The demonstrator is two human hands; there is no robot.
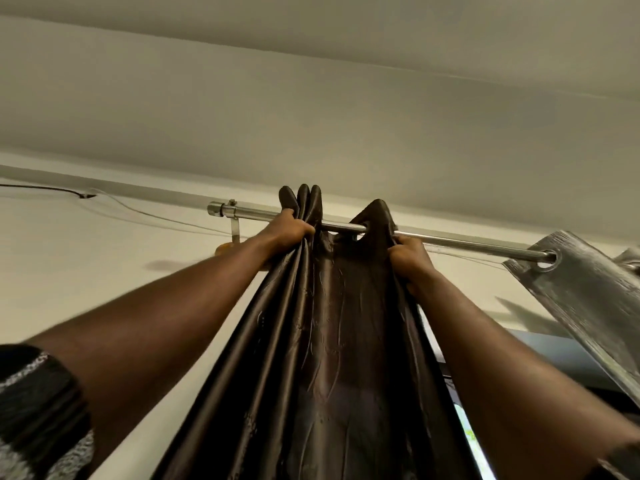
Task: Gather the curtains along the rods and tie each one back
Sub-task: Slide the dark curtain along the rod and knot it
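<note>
Two bare arms reach up toward a metal curtain rod (pixel 450 241) mounted just under the ceiling (pixel 311 98), seen from below by the head camera. The left hand (pixel 289 227) is closed in a fist around a tight bunch of folds at the top of a dark brown satin curtain (pixel 329 323), its knuckles just below the rod where three gathered folds stand up above it. The right hand (pixel 410 259) is likewise closed, its fingers curled into the fabric at the curtain's right edge, just under the rod and beside a single raised fold whose eyelet the rod passes through. Between the two hands the cloth hangs slack in a shallow pocket, then falls in long pleats toward the bottom of the frame.

The brown curtain sits near the left end of the rod, a short way in from the end cap (pixel 215 208) and the wall bracket (pixel 234 225) that carries it. Farther right along the same rod, well apart from the hands, a silver-grey curtain (pixel 588 299) hangs by a metal eyelet and slants down out of view. A thin wire (pixel 156 216) runs along the pale wall (pixel 86 271) behind the left arm. A striped dark-and-grey sleeve (pixel 38 410) shows at the lower left corner.
</note>
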